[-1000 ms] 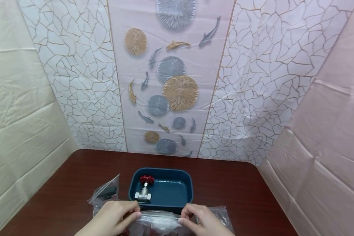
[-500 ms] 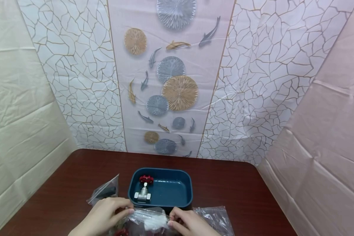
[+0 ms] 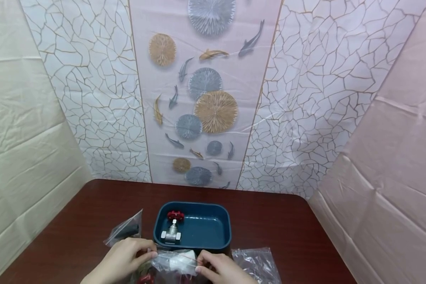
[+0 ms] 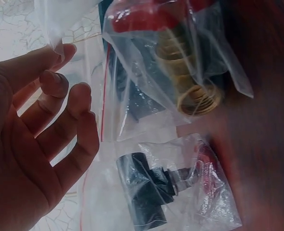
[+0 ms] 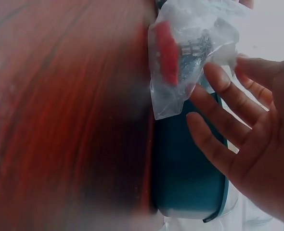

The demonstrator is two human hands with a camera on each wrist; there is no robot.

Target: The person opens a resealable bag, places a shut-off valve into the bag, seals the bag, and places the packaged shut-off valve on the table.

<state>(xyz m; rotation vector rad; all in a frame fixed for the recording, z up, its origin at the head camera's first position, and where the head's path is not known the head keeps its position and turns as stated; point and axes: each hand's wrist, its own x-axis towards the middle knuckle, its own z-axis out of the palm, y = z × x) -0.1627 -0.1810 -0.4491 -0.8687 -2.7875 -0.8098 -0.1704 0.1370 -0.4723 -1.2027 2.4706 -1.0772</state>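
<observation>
A clear zip bag (image 3: 167, 262) is stretched between both hands just in front of the blue tray. The left hand (image 3: 122, 256) pinches its left top corner; the right hand (image 3: 220, 268) pinches the right one. In the right wrist view, this bag hangs with a red-handled metal valve (image 5: 168, 53) inside, the right hand's other fingers spread beside it. Below the left hand in the left wrist view lie a bagged brass valve (image 4: 183, 72) with a red handle and a bagged black tee-shaped valve (image 4: 144, 187), also red-handled. A silver valve (image 3: 172, 232) with a red handwheel lies unbagged in the tray.
The blue tray (image 3: 209, 246) stands mid-table on the dark red wooden table (image 3: 280, 225). Left of it lies a zip bag (image 3: 127, 227) with a dark item. Another clear bag (image 3: 259, 264) lies at the right. Patterned cloth walls (image 3: 103, 118) surround the table.
Both hands have shifted left with the bag, the right one further, so they are closer together. The bag at the right is now more exposed. The tray and its valve stay put.
</observation>
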